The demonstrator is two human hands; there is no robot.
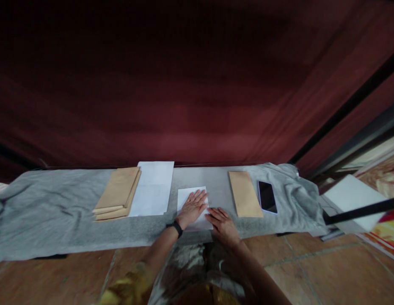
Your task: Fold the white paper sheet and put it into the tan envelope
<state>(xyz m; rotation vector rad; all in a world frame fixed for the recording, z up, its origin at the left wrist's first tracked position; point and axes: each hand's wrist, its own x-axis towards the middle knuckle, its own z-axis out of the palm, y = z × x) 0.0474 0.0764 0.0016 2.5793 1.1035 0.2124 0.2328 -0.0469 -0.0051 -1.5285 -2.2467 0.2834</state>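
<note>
A white sheet of paper (185, 195), seemingly folded, lies on the grey cloth in front of me. My left hand (193, 207) rests flat on it, fingers stretched toward its upper right. At the sheet's right edge, my right hand (224, 224) lies low with its fingers extended, the fingertips touching the paper's side. Neither hand grips anything. Left of the hands are larger white sheets (154, 188), and beside them a stack of brown envelopes (117, 190). On the right a single brown envelope (245, 194) lies flat.
A phone (267, 197) with a dark screen lies right of the single envelope. The grey cloth (70, 212) covers a long narrow surface against a dark red panel (197, 106). A white box (352, 199) stands at the far right, above the tiled floor (343, 267).
</note>
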